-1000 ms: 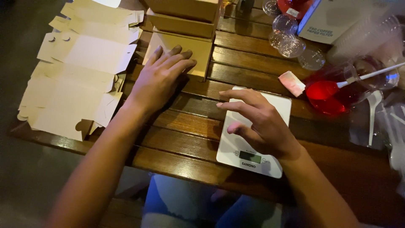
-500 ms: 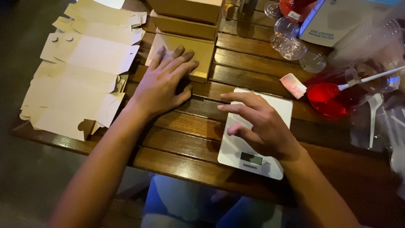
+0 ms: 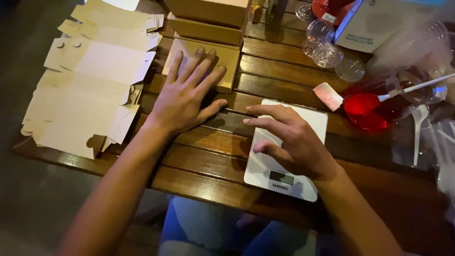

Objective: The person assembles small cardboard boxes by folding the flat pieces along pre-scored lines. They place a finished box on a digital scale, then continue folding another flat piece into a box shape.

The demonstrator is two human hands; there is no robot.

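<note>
White kitchen scale (image 3: pixel 303 124), flat and rectangular, small dark display at its near edge, set on the slatted wooden table (image 3: pixel 204 166) close to the near table edge. Right hand (image 3: pixel 294 140) lies over the scale, fingers curled and spread, fingertips (image 3: pixel 258 148) touching its top plate, gripping nothing. Left hand (image 3: pixel 185 97) lies palm-down and open on the table left of the scale, its fingers reaching onto a flat brown cardboard box (image 3: pixel 227 59); two more closed brown boxes (image 3: pixel 208 19) are stacked just behind it. Stack of unfolded pale cardboard box blanks (image 3: pixel 90 90) fills the left end, overhanging the left edge. Bare slats remain between the hands and along the near edge. Small pink-and-white packet (image 3: pixel 328 96) just beyond the scale's far right corner. Red bowl-like container (image 3: pixel 367 110) with a white utensil (image 3: pixel 414 86) to the right, partly under clear plastic wrap, contents unclear. Clear plastic lids (image 3: pixel 327 52) near a white-and-blue carton (image 3: pixel 384 23) at the far right.
</note>
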